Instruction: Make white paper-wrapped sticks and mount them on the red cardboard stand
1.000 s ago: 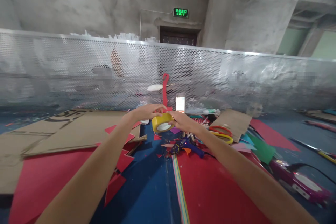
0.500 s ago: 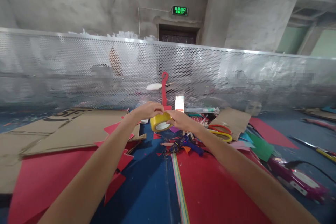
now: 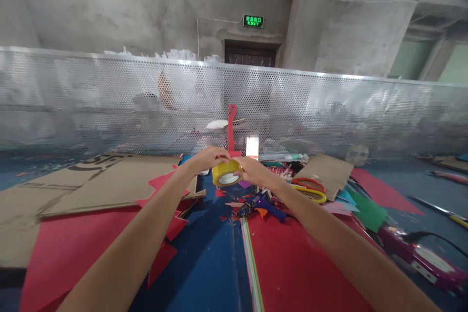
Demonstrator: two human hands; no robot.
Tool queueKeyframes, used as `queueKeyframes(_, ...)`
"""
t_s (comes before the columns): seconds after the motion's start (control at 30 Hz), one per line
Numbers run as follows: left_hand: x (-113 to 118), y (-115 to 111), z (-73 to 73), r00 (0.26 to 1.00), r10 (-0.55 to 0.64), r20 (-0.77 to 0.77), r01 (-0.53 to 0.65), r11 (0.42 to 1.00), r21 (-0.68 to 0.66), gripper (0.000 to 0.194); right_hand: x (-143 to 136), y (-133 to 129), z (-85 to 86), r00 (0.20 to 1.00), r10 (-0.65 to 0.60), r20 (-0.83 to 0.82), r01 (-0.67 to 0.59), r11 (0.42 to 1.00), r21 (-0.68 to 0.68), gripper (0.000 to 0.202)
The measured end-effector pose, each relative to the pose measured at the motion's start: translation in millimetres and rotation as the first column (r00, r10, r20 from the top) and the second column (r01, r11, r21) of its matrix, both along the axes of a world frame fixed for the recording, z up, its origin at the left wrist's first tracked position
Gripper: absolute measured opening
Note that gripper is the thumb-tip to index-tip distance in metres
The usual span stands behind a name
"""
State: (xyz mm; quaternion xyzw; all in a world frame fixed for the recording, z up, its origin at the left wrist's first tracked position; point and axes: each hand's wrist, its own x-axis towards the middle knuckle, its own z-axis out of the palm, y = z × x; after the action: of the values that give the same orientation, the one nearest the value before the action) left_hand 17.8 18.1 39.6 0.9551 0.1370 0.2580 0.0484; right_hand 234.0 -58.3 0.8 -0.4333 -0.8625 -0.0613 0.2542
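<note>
A roll of yellow packing tape is held up over the middle of the blue table, its round opening facing me. My right hand grips the roll from the right, fingers over the top edge and around the rim. From the left, my left hand has its fingers closed at the roll's upper edge, pinching at the tape; the exact fingertip contact is too small to see. Just beyond the hands stands a red paper strip with a curled top. A lit phone is propped beside it.
A blue hot glue gun lies below the roll, near red-and-yellow-handled scissors. Flattened cardboard and red paper cover the left; a red sheet stack lies right. A purple device sits far right. A perforated metal panel stands behind.
The whole view has shifted slightly, so everything appears a little lower and to the right. Both hands stay on the tape roll with nearly the same hold.
</note>
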Motion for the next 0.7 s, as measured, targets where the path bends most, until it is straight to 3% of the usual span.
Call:
queueKeyframes(0.33, 2.1, 0.8, 3.2, 0.997, 0.066, -0.025, -0.068, 0.994, -0.081, 0.018, 0.7, 3.9, -2.5, 1.0, 0.0, -0.007, 0.0, 1.0, 0.004, 0.045)
queueKeyframes(0.7, -1.3, -0.5, -1.7, 0.999, 0.032, 0.036, -0.032, 0.999, 0.0, 0.02, -1.0, -3.2, 3.7, 1.0, -0.005, -0.008, 0.005, 1.0, -0.015, 0.041)
